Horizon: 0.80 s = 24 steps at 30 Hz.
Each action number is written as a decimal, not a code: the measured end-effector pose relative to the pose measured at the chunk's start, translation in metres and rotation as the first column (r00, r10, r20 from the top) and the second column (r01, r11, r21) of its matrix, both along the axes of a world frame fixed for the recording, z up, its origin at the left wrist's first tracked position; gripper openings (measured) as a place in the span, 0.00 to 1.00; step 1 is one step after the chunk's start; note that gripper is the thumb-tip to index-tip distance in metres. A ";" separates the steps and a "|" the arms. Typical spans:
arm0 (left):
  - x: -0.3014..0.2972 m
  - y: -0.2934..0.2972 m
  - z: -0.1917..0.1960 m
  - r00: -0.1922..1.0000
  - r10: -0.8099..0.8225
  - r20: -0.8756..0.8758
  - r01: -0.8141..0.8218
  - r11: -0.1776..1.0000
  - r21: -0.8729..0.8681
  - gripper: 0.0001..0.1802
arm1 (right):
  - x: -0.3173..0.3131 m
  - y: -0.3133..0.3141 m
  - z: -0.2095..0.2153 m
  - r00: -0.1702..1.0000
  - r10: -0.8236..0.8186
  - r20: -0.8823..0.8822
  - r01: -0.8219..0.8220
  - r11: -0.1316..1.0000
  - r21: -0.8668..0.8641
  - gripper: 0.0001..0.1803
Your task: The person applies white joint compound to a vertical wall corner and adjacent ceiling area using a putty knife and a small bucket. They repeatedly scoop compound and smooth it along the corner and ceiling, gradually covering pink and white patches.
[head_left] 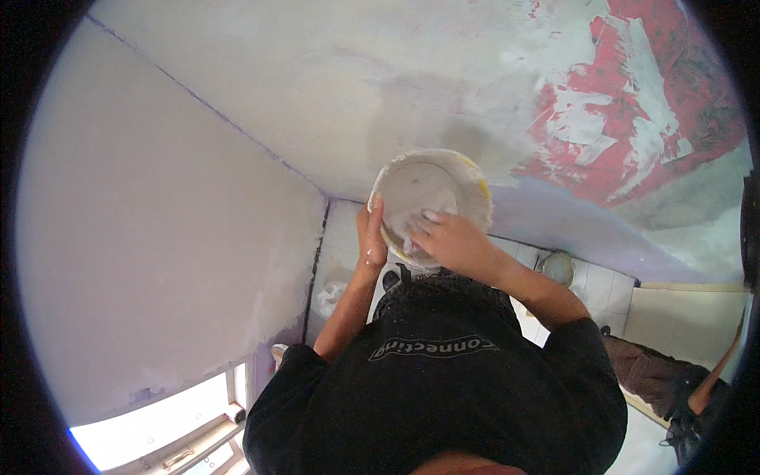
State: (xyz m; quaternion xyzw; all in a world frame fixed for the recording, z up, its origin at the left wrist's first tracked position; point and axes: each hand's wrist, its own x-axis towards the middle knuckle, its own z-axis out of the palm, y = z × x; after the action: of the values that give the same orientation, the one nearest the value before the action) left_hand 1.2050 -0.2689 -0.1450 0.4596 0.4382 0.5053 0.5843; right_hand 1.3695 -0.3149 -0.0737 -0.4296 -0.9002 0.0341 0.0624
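Observation:
A round white bucket (pixel 478 176), with yellow patches on its wall and smeared white along its rim, is held up in front of my body. Pale putty-like paste (pixel 416 184) covers its inside. My left hand (pixel 372 233) grips the near left side of the bucket, with the fingers up along the outer wall and rim. Reaching in over the near right rim, my right hand (pixel 453 241) has its fingers bent together at the paste. White smears coat those fingers, and whatever they pinch cannot be made out.
Ahead rises a wall (pixel 586 127) with white patches over pink. Another pale wall (pixel 166 214) stands at the left, above a bright window (pixel 170 423). A round container (pixel 556 269) and a white plastic bag (pixel 331 297) lie on the tiled floor. Another person (pixel 657 372) is at the right.

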 end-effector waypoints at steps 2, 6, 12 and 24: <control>0.030 0.000 0.009 0.999 0.035 0.016 -0.035 0.999 -0.005 0.32 | 0.040 -0.005 0.015 0.994 0.111 0.024 -0.109 0.991 -0.074 0.20; 0.072 0.000 0.018 0.995 0.070 -0.068 -0.071 0.997 -0.014 0.32 | 0.116 -0.003 0.033 0.992 0.126 0.011 -0.122 0.975 -0.183 0.19; 0.123 -0.008 -0.006 0.982 0.111 -0.153 -0.109 0.994 0.020 0.32 | 0.173 0.030 -0.013 0.962 0.185 -0.200 -0.150 0.973 0.175 0.17; 0.074 0.026 -0.008 0.966 0.171 -0.192 -0.163 0.985 0.054 0.32 | 0.129 0.044 -0.028 0.771 -0.441 -0.460 0.251 0.874 -0.416 0.15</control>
State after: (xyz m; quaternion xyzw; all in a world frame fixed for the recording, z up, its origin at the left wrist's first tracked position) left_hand 1.2791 -0.2424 -0.1527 0.4795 0.5209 0.5134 0.4849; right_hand 1.4985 -0.2709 -0.1019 -0.5667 -0.7299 0.2923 0.2461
